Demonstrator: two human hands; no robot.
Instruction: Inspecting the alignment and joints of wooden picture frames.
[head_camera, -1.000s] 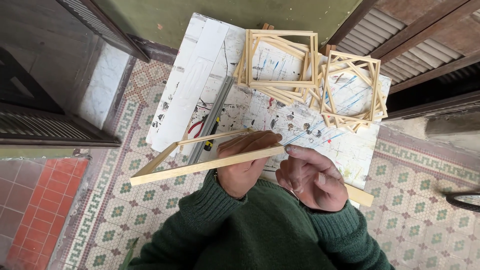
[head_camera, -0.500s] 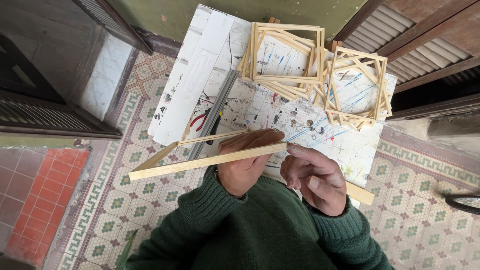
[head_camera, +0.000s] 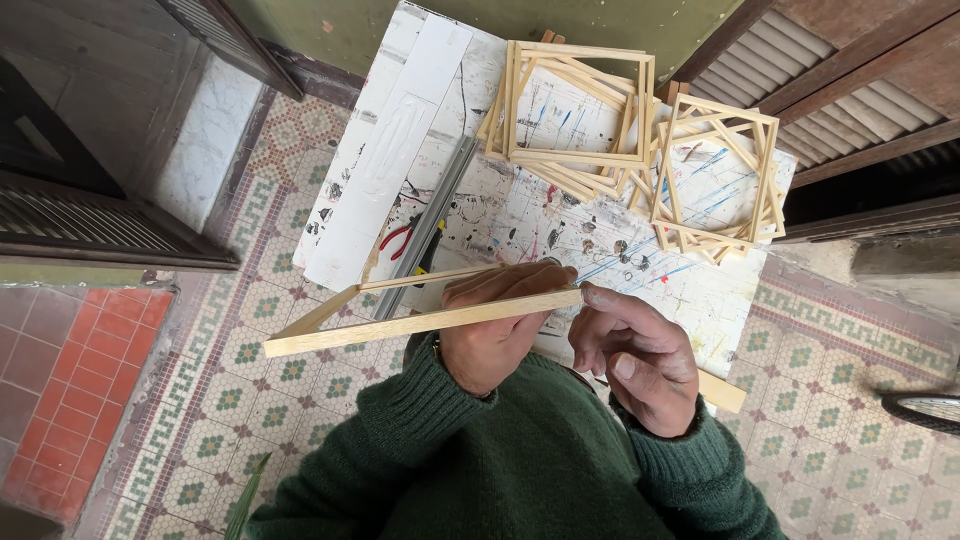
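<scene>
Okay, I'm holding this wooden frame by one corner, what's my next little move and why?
Probably press the right hand fingertips onto the corner of the wooden frame that the left hand grips: they already meet the joint there, and the far end hangs unsupported off the table.

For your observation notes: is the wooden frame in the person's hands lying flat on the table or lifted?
Lifted: the left hand holds the wooden frame out over the floor.

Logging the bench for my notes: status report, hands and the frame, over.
Left hand gripping wooden frame at its corner, held above table. Right hand fingertips at same corner. Two stacks of frames further back, nothing blocking.
</scene>
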